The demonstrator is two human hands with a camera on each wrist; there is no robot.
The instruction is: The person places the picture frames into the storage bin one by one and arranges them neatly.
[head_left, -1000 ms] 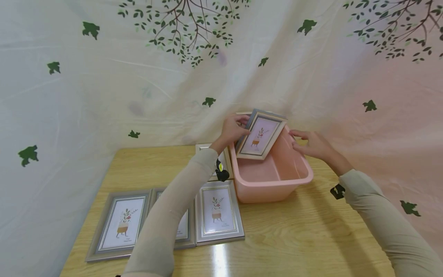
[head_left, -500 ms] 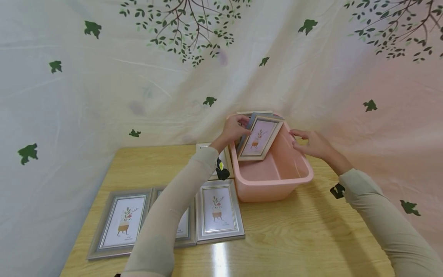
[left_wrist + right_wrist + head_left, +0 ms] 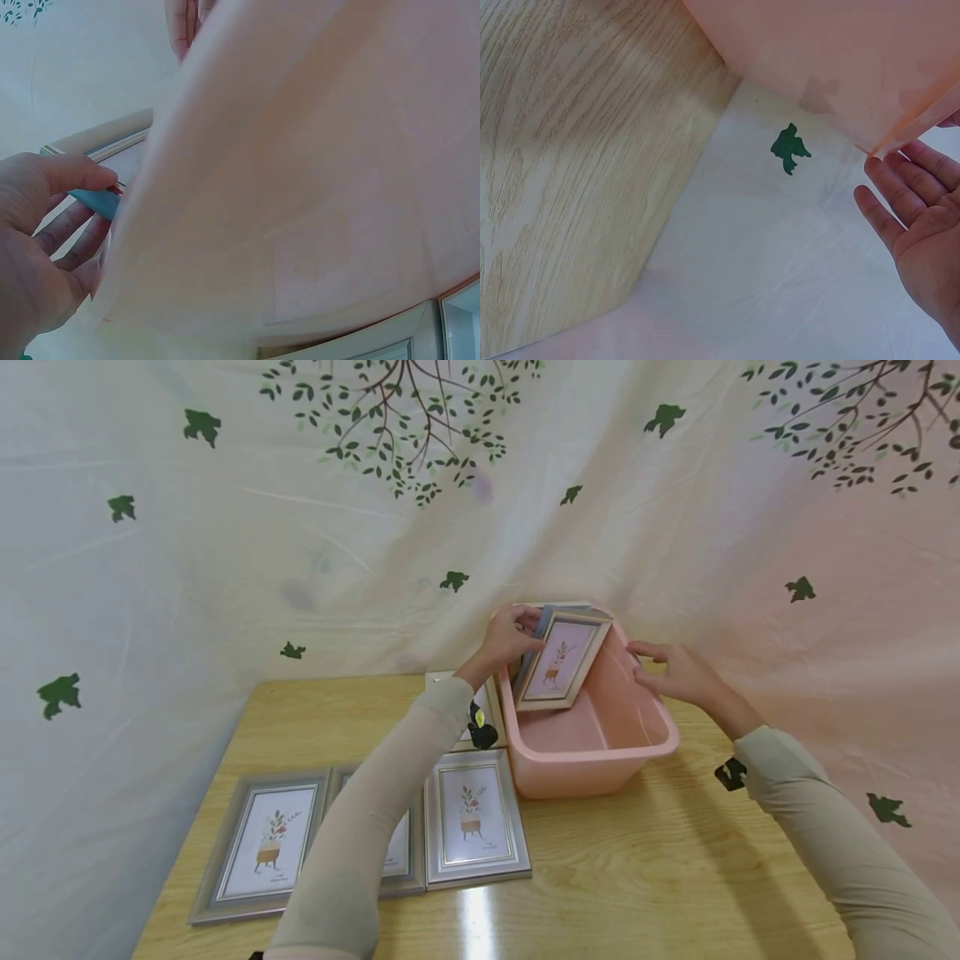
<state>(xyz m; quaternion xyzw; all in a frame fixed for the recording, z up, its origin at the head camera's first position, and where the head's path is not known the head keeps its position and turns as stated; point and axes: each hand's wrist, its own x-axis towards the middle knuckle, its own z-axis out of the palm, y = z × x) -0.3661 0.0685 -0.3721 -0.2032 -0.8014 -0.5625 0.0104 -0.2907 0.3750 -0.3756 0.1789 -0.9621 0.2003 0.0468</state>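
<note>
My left hand point(image 3: 510, 639) holds a picture frame point(image 3: 562, 660) by its left edge, thumb in front and fingers behind. The frame has a pale gold border and a potted-plant print; it leans tilted inside a pink plastic basin point(image 3: 592, 781). In the left wrist view, the thumb and fingers point(image 3: 86, 176) pinch the frame's blue-grey side, and the basin wall covers most of the frame. My right hand point(image 3: 675, 672) grips the basin's right rim, its fingers point(image 3: 892, 184) against the outside. Behind the held frame, the top of another frame shows at the basin's back.
Left of the basin, a silver picture frame point(image 3: 471, 818) lies flat on the wooden table point(image 3: 637, 877). More frames lie beside it, including a grey one point(image 3: 258, 843); my left sleeve partly covers some. A patterned cloth point(image 3: 360, 560) hangs close behind the table.
The held frame has sunk lower into the basin and shifted slightly left, uncovering more of the frame behind it. My right hand stays at the rim.
</note>
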